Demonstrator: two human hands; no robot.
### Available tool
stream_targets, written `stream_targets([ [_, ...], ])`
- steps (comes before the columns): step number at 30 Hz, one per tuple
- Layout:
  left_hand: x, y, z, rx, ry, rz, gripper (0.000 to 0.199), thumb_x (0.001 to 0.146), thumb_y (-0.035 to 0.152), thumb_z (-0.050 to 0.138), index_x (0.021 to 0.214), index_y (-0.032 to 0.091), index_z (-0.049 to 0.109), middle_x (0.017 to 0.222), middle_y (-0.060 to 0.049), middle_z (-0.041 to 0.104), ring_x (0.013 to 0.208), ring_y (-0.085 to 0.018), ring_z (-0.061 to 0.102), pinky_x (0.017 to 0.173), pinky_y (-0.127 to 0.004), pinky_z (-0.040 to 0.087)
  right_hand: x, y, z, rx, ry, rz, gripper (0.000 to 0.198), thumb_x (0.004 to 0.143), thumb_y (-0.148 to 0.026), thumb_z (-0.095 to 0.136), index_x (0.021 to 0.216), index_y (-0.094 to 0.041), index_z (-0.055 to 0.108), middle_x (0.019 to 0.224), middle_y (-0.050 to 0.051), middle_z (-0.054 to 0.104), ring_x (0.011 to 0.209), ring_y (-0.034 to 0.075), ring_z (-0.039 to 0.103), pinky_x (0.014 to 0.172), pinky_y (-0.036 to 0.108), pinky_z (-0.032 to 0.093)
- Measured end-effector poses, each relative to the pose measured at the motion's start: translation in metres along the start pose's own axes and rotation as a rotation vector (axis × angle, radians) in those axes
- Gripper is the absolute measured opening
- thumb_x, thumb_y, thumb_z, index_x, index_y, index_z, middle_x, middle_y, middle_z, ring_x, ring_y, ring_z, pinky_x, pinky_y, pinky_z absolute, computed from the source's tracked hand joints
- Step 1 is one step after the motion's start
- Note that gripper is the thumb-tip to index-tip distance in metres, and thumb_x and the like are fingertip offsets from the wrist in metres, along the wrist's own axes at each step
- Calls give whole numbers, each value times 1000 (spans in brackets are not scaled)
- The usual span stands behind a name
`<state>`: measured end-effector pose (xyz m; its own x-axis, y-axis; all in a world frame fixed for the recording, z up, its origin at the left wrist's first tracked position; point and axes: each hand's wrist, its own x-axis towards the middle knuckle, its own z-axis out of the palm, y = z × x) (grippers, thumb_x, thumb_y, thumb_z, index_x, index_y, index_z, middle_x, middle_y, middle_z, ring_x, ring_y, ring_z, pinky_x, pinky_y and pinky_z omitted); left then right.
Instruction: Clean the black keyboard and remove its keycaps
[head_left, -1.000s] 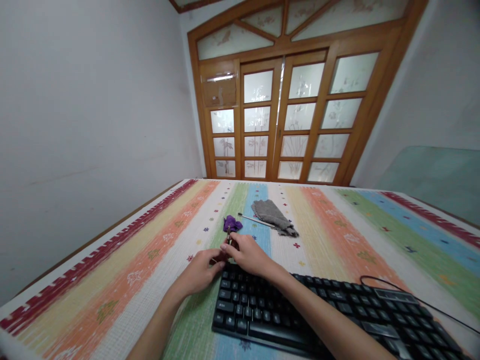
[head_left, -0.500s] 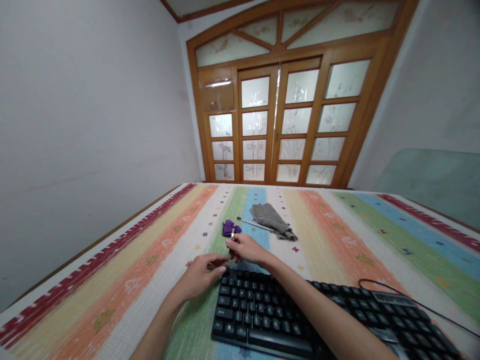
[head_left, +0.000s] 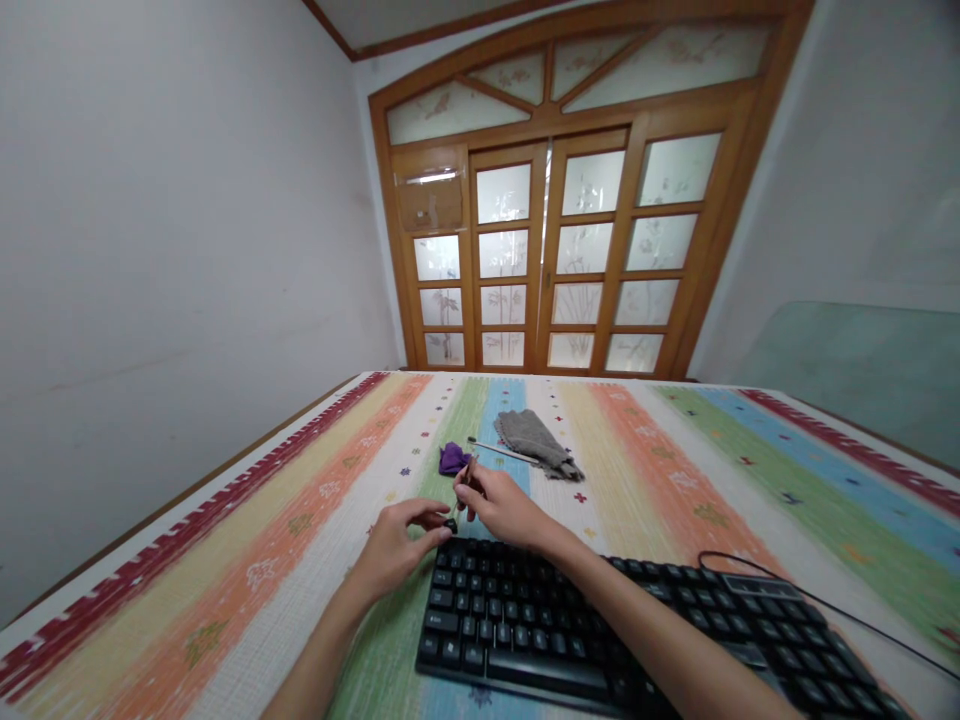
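Observation:
On the striped tablecloth lies a black keyboard (head_left: 517, 615), its upper left corner just beside my hands. My left hand (head_left: 394, 550) pinches a small black keycap (head_left: 450, 525) between thumb and finger, at that corner. My right hand (head_left: 499, 503) is closed round a slim small tool (head_left: 470, 468), mostly hidden by the fingers; its exact kind I cannot make out. The right forearm crosses over the keyboard. Just beyond the right fingertips sits a crumpled purple cloth (head_left: 452, 459).
A thin brush (head_left: 499, 450) with a dark tip lies partly by a folded grey cloth (head_left: 536, 440). The keyboard's black cable (head_left: 802, 590) curves off to the right. A wall stands left of the table, and wooden glass doors (head_left: 547, 260) stand behind it.
The tool in my right hand has turned, and its shiny end shows less. A black keycap now shows at my left fingertips. The view has shifted slightly.

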<state>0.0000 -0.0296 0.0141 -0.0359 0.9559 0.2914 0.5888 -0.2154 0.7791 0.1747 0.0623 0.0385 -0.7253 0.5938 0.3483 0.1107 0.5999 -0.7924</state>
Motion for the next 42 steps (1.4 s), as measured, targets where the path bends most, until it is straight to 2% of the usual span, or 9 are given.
stream_targets([
  [4, -1, 3, 1, 61, 30, 139, 24, 81, 30, 66, 100, 18, 72, 89, -6, 76, 80, -19, 70, 79, -33, 56, -6, -1, 2, -49, 78, -15, 9, 92, -19, 45, 84, -19, 50, 74, 2, 60, 63, 13, 59, 63, 25, 45],
  [7, -1, 4, 1, 65, 48, 188, 25, 81, 30, 66, 103, 18, 72, 89, -6, 75, 80, -19, 70, 79, -32, 56, -12, 0, 4, -13, 139, 12, 11, 93, -22, 43, 85, -19, 50, 74, 2, 60, 62, 14, 59, 63, 26, 45],
  [13, 3, 4, 3, -122, 85, 145, 30, 79, 32, 70, 104, 17, 71, 85, -6, 75, 80, -19, 71, 80, -33, 57, -19, 8, 7, 211, 252, 94, 27, 92, -44, 44, 85, -19, 50, 71, 2, 61, 58, 14, 60, 55, 26, 46],
  [19, 17, 5, 3, -335, 178, 49, 40, 74, 40, 75, 103, 14, 71, 90, -9, 75, 84, -22, 71, 77, -32, 58, -17, 19, 6, 474, 365, 230, 49, 77, -68, 54, 83, -19, 48, 69, 4, 64, 55, 15, 62, 50, 27, 49],
  [21, 24, 3, 2, -330, 216, 48, 41, 74, 41, 74, 104, 14, 71, 92, -9, 75, 86, -22, 71, 79, -33, 58, -19, 23, 6, 485, 405, 255, 51, 75, -68, 56, 83, -19, 49, 68, 4, 65, 55, 15, 62, 49, 27, 49],
  [24, 34, -8, 1, -211, 218, 94, 38, 75, 38, 72, 105, 15, 71, 90, -8, 75, 85, -21, 71, 83, -35, 57, -23, 26, 4, 427, 442, 237, 48, 78, -66, 53, 84, -18, 50, 68, 4, 64, 54, 15, 62, 47, 26, 48],
  [28, 47, -30, 7, 8, 188, 138, 28, 76, 31, 68, 99, 15, 71, 90, -8, 75, 80, -20, 70, 80, -35, 57, -31, 23, -4, 333, 415, 213, 43, 82, -61, 50, 87, -18, 51, 72, 5, 65, 57, 16, 63, 49, 27, 47],
  [31, 55, -44, 13, 148, 178, 122, 25, 76, 27, 65, 97, 15, 72, 87, -7, 75, 73, -19, 69, 74, -34, 57, -38, 18, -11, 238, 345, 207, 38, 85, -55, 50, 89, -17, 53, 77, 6, 66, 63, 17, 64, 53, 28, 48],
  [42, 63, -60, 23, 287, 130, 143, 23, 82, 20, 61, 102, 18, 72, 94, -8, 74, 82, -21, 68, 79, -35, 55, -60, 2, -16, 87, 149, 226, 27, 90, -41, 50, 93, -16, 58, 86, 9, 69, 75, 19, 66, 65, 30, 49],
])
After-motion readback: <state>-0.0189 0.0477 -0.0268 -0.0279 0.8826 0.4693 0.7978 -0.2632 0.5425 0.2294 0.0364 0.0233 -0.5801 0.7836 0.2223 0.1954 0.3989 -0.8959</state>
